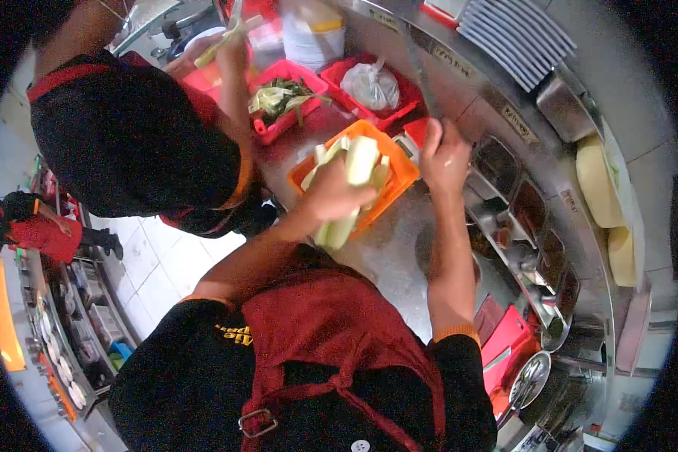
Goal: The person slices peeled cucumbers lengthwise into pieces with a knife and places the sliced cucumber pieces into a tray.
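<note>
My left hand is closed around pale green, thick vegetable pieces, over the orange basket. One long piece sticks out below the fingers, past the basket's near side. More pale pieces lie in the basket, partly hidden by the hand. To the right of the basket, my right hand is raised with its fingers wrapped round the handle of a long knife. Its narrow grey blade points up and away from me, clear of the vegetables. The handle is mostly hidden in the fist.
At left a co-worker holds a leafy stalk. Beyond my basket stand a red basket of greens and a red tray with a plastic bag. Metal ingredient containers line the right, near a red board and a strainer.
</note>
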Tool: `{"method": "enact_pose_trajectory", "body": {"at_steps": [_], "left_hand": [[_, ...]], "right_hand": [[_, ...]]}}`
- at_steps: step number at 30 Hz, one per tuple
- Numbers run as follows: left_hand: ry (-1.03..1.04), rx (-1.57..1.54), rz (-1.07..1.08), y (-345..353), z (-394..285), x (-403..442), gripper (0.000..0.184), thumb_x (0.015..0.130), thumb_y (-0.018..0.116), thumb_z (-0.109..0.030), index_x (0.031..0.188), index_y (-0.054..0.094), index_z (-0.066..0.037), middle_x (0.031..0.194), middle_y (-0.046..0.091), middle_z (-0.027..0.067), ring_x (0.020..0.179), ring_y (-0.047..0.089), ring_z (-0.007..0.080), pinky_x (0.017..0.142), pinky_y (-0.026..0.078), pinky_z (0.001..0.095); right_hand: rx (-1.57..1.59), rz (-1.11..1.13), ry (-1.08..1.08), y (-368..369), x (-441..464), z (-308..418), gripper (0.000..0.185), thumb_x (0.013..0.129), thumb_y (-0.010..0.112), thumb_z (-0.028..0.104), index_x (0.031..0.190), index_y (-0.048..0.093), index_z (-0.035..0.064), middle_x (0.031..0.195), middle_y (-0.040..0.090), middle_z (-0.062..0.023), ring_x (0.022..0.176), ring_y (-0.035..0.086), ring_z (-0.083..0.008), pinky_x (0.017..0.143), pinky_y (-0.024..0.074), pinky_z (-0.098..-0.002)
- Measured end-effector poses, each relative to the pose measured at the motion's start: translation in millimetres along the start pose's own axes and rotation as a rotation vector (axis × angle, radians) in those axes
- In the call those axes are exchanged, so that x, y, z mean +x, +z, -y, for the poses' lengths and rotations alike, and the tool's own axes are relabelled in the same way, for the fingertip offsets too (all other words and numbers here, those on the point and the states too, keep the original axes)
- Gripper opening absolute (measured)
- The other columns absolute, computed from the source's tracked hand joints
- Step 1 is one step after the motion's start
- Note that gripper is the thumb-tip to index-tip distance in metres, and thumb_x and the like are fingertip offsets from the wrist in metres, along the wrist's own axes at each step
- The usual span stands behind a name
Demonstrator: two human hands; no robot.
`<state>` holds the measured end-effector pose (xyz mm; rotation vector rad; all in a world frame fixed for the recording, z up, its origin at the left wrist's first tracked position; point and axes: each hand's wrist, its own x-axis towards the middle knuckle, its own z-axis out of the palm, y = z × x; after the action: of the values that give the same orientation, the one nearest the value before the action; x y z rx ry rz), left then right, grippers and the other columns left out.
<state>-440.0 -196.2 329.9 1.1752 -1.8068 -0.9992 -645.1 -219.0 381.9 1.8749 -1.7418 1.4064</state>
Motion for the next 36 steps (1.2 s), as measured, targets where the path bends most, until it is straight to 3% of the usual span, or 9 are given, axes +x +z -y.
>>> {"method": "enact_pose_trajectory", "body": {"at_steps": [5, 7, 9, 15, 19, 23, 26, 29, 36], "left_hand": [[-0.239, 0.151, -0.037, 7, 55, 29, 0.072, 0.068, 0.076, -0.022, 0.127, 0.044, 0.005, 0.111, 0.061, 0.0175, 0.105, 0.060, 0.0279, 0.094, 0.046, 0.0383], [-0.216, 0.174, -0.083, 27, 102, 44, 0.074, 0.070, 0.077, -0.028, 0.127, 0.043, 0.006, 0.112, 0.060, 0.0181, 0.107, 0.059, 0.0275, 0.094, 0.046, 0.0383], [-0.195, 0.193, -0.112, 38, 108, 48, 0.077, 0.072, 0.078, -0.034, 0.127, 0.042, 0.008, 0.114, 0.059, 0.0188, 0.108, 0.058, 0.0272, 0.095, 0.045, 0.0382], [-0.385, -0.104, -0.224, 46, 58, 44, 0.063, 0.089, 0.063, -0.043, 0.118, 0.045, 0.010, 0.111, 0.059, 0.0211, 0.106, 0.058, 0.0265, 0.091, 0.045, 0.0366], [-0.265, -0.039, -0.136, 38, 57, 42, 0.060, 0.091, 0.060, -0.045, 0.116, 0.046, 0.008, 0.110, 0.059, 0.0209, 0.105, 0.058, 0.0284, 0.091, 0.045, 0.0365], [-0.474, -0.584, -0.226, 31, 49, 46, 0.056, 0.093, 0.045, -0.059, 0.113, 0.054, -0.008, 0.076, 0.058, 0.0058, 0.063, 0.058, 0.0168, 0.052, 0.051, 0.0347], [-0.504, -1.236, -0.214, 11, 44, 42, 0.055, 0.093, 0.041, -0.059, 0.107, 0.057, -0.009, 0.076, 0.057, 0.0042, 0.063, 0.058, 0.0188, 0.053, 0.051, 0.0339], [-0.446, -1.327, -0.185, 0, 40, 50, 0.051, 0.092, 0.042, -0.056, 0.103, 0.058, -0.008, 0.080, 0.057, 0.0067, 0.069, 0.056, 0.0221, 0.061, 0.049, 0.0364], [-0.151, -1.780, 0.091, -27, -13, 62, 0.045, 0.091, 0.047, -0.048, 0.100, 0.057, -0.005, 0.084, 0.050, 0.0049, 0.076, 0.049, 0.0206, 0.065, 0.044, 0.0367]], "right_hand": [[0.155, 0.320, 0.188, 48, -68, -25, 0.043, 0.097, 0.047, 0.038, 0.095, 0.062, -0.0030, 0.080, 0.064, -0.0272, 0.075, 0.065, -0.0404, 0.067, 0.0489, -0.0482], [0.664, 0.394, 0.531, 64, -100, -32, 0.050, 0.097, 0.047, 0.043, 0.101, 0.061, -0.0048, 0.083, 0.066, -0.0210, 0.080, 0.064, -0.0276, 0.073, 0.0483, -0.0427], [0.612, 0.526, 0.661, 64, -125, -29, 0.050, 0.092, 0.058, 0.047, 0.096, 0.061, -0.0027, 0.079, 0.064, -0.0102, 0.078, 0.058, -0.0167, 0.072, 0.0478, -0.0360], [0.674, 0.594, 0.723, 58, -138, -5, 0.043, 0.074, 0.083, 0.033, 0.091, 0.057, 0.0030, 0.077, 0.059, -0.0025, 0.071, 0.055, -0.0122, 0.066, 0.0481, -0.0284], [0.735, 0.506, 0.673, 59, -131, -8, 0.037, 0.074, 0.077, 0.019, 0.097, 0.054, 0.0018, 0.079, 0.059, -0.0038, 0.071, 0.056, -0.0129, 0.065, 0.0485, -0.0280], [0.692, 0.477, 0.676, 65, -135, -29, 0.033, 0.076, 0.074, 0.018, 0.098, 0.054, 0.0016, 0.079, 0.058, -0.0047, 0.072, 0.055, -0.0141, 0.068, 0.0487, -0.0311], [0.596, 0.539, 0.689, 82, -148, -53, 0.033, 0.081, 0.070, 0.021, 0.101, 0.054, 0.0004, 0.082, 0.062, -0.0100, 0.074, 0.061, -0.0228, 0.070, 0.0502, -0.0368], [0.303, 0.413, 0.406, 121, -169, -84, 0.020, 0.085, 0.065, 0.017, 0.090, 0.056, 0.0000, 0.071, 0.059, -0.0098, 0.064, 0.055, -0.0176, 0.061, 0.0459, -0.0347], [0.284, 0.400, 0.360, 69, -157, -48, 0.032, 0.091, 0.061, 0.031, 0.094, 0.054, -0.0003, 0.073, 0.060, -0.0130, 0.066, 0.060, -0.0222, 0.062, 0.0482, -0.0393]]}}
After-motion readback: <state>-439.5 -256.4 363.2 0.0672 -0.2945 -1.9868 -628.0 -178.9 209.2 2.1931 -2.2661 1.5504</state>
